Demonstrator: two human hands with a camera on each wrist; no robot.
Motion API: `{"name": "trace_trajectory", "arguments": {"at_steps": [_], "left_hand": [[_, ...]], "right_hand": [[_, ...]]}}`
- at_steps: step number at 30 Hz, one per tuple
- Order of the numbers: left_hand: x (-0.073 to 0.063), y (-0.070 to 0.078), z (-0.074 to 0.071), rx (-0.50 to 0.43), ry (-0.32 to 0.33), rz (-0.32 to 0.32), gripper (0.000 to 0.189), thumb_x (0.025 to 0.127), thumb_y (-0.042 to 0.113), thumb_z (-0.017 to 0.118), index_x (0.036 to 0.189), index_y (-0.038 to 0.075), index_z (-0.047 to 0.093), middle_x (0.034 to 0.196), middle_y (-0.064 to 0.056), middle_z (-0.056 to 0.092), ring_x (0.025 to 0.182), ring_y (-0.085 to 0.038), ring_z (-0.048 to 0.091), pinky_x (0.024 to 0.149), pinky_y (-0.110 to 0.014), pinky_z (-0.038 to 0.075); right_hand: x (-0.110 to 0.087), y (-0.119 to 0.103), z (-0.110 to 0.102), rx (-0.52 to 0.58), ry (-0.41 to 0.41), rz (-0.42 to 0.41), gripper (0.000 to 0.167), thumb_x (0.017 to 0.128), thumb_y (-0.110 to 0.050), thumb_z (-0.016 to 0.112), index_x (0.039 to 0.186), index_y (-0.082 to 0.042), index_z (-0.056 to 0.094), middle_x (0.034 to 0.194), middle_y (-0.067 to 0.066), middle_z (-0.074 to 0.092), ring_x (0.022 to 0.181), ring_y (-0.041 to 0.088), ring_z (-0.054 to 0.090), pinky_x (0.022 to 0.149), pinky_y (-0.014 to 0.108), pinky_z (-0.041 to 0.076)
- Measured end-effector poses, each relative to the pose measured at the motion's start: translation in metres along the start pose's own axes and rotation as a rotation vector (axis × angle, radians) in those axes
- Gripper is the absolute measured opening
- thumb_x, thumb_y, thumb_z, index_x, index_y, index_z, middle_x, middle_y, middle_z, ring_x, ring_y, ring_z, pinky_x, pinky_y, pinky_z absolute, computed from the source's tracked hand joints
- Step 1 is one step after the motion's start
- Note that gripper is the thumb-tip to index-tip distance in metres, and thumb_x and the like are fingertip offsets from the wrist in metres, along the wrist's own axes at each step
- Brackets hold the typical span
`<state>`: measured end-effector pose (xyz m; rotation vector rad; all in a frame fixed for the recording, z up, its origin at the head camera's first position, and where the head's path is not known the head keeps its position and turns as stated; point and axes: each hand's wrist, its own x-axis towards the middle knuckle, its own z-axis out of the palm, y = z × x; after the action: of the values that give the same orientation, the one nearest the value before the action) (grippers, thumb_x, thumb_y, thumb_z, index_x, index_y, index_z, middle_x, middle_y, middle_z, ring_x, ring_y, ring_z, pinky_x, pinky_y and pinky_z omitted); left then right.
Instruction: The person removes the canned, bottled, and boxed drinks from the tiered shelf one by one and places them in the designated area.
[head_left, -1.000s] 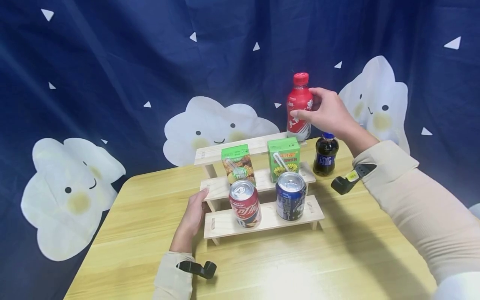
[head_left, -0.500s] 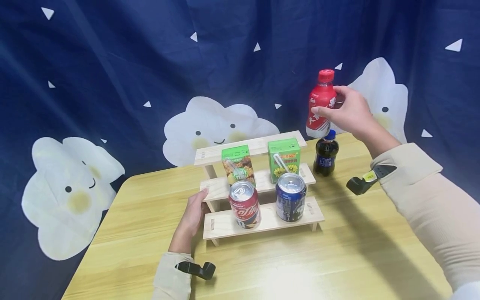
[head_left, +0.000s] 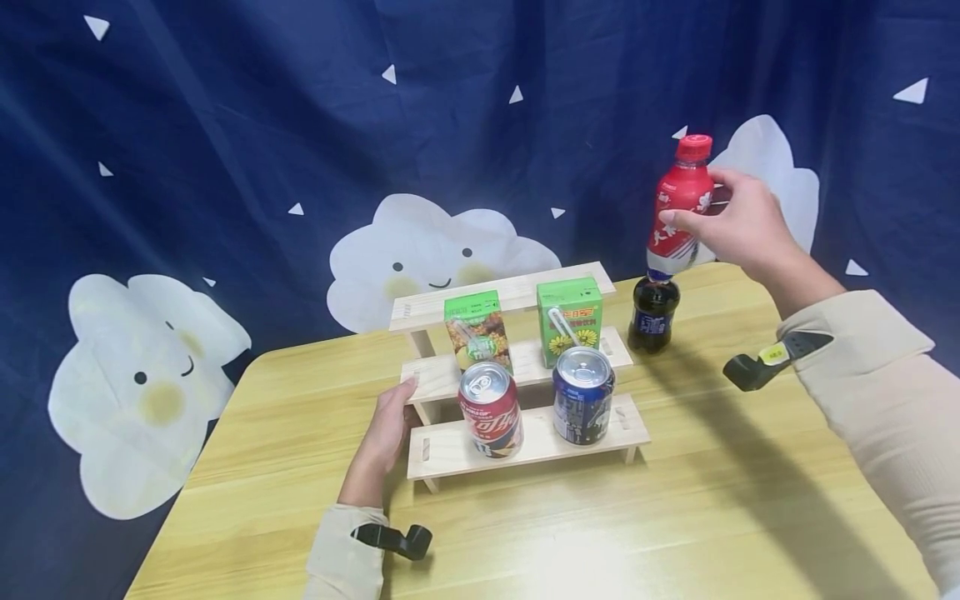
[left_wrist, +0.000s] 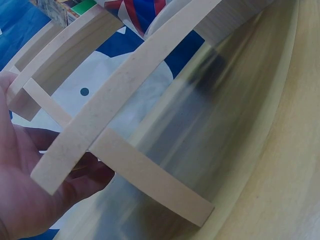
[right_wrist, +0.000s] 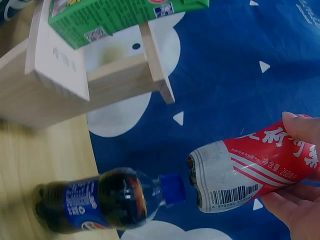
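My right hand [head_left: 738,221] grips a red-labelled drink bottle [head_left: 681,208] around its side and holds it in the air, to the right of the stepped wooden display rack [head_left: 495,292]. Below it a dark cola bottle with a blue cap [head_left: 652,317] stands on the table; in the right wrist view the red bottle's base [right_wrist: 220,182] is close to the blue cap [right_wrist: 172,189]. At the rack's left end my left hand [head_left: 386,429] holds the side frame, thumb on the middle step; in the left wrist view its fingers [left_wrist: 90,180] curl behind the wood.
Two green drink cartons [head_left: 476,329] stand on the rack's middle step. On the lowest step are a red cola can [head_left: 491,417] and a dark blue can [head_left: 581,408]. Behind the wooden table [head_left: 300,417] hangs a blue curtain with clouds [head_left: 435,125].
My right hand has lifted the red bottle off the rack's top step and carried it right, over the cola bottle. The left hand stays at the rack.
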<state>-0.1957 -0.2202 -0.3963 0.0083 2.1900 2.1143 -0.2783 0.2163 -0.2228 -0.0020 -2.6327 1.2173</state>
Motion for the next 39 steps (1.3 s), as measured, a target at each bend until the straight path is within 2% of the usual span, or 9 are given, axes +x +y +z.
{"name": "trace_trajectory", "arguments": {"at_steps": [3,8,15,21,24,27,31,34,39], "left_hand": [[0.000,0.000,0.000,0.005,0.004,-0.003,0.050,0.099,0.034,0.032,0.126,-0.005,0.049,0.114,-0.017,0.055,0.113,-0.039,0.052,0.097,-0.049,0.041],[0.000,-0.001,0.000,0.012,0.006,-0.004,0.051,0.099,0.035,0.032,0.126,-0.005,0.049,0.114,-0.018,0.056,0.113,-0.038,0.053,0.097,-0.049,0.041],[-0.001,0.000,0.001,0.000,0.008,-0.001,0.050,0.099,0.034,0.032,0.125,-0.006,0.049,0.111,-0.015,0.057,0.111,-0.037,0.054,0.097,-0.049,0.042],[-0.001,0.000,0.000,0.009,0.009,-0.003,0.051,0.099,0.034,0.032,0.126,-0.006,0.048,0.113,-0.017,0.056,0.111,-0.037,0.054,0.096,-0.049,0.042],[-0.001,0.000,-0.001,0.020,0.001,0.001,0.052,0.100,0.036,0.032,0.128,-0.005,0.047,0.117,-0.019,0.053,0.114,-0.036,0.052,0.099,-0.050,0.039],[-0.002,0.000,-0.001,0.028,-0.005,0.005,0.052,0.100,0.036,0.031,0.128,-0.005,0.047,0.118,-0.018,0.053,0.114,-0.036,0.052,0.100,-0.050,0.039],[-0.002,0.000,0.000,0.017,0.004,0.005,0.051,0.100,0.035,0.032,0.127,-0.005,0.048,0.113,-0.016,0.056,0.111,-0.036,0.055,0.096,-0.048,0.043],[-0.002,0.000,-0.001,0.004,0.013,0.002,0.050,0.100,0.034,0.032,0.126,-0.006,0.049,0.110,-0.014,0.058,0.109,-0.036,0.056,0.094,-0.047,0.045],[-0.004,0.000,-0.002,0.011,0.025,0.000,0.050,0.100,0.034,0.032,0.124,-0.006,0.050,0.108,-0.013,0.059,0.108,-0.037,0.056,0.092,-0.048,0.045]], "right_hand": [[-0.001,0.004,-0.003,0.005,0.006,0.016,0.086,0.082,-0.051,0.064,0.149,-0.014,0.025,0.137,0.020,0.045,0.121,0.037,0.045,0.087,0.045,0.048],[-0.003,0.011,-0.007,0.014,0.018,0.050,0.088,0.082,-0.052,0.064,0.150,-0.014,0.023,0.138,0.021,0.043,0.122,0.039,0.043,0.095,0.053,0.043],[-0.004,0.019,-0.011,0.022,0.028,0.072,0.088,0.082,-0.052,0.064,0.150,-0.015,0.022,0.138,0.021,0.043,0.121,0.038,0.043,0.091,0.046,0.046],[-0.004,0.026,-0.010,0.024,0.031,0.067,0.087,0.083,-0.050,0.064,0.150,-0.012,0.022,0.139,0.023,0.041,0.123,0.040,0.041,0.097,0.055,0.041],[-0.005,0.031,-0.009,0.008,0.037,0.054,0.085,0.084,-0.048,0.064,0.149,-0.009,0.025,0.137,0.024,0.043,0.121,0.040,0.043,0.094,0.053,0.044],[-0.005,0.037,-0.008,-0.017,0.048,0.037,0.083,0.084,-0.047,0.064,0.147,-0.007,0.028,0.133,0.026,0.046,0.118,0.040,0.045,0.083,0.041,0.049],[-0.005,0.046,-0.006,-0.034,0.059,0.018,0.082,0.084,-0.046,0.065,0.144,-0.003,0.031,0.129,0.027,0.049,0.113,0.041,0.048,0.067,0.025,0.043],[-0.006,0.053,-0.004,-0.037,0.059,0.021,0.081,0.084,-0.046,0.065,0.143,-0.001,0.032,0.128,0.028,0.049,0.112,0.042,0.048,0.064,0.022,0.041],[-0.007,0.063,0.002,-0.044,0.062,0.030,0.083,0.084,-0.046,0.065,0.144,0.000,0.032,0.126,0.030,0.049,0.111,0.042,0.048,0.066,0.026,0.043]]}}
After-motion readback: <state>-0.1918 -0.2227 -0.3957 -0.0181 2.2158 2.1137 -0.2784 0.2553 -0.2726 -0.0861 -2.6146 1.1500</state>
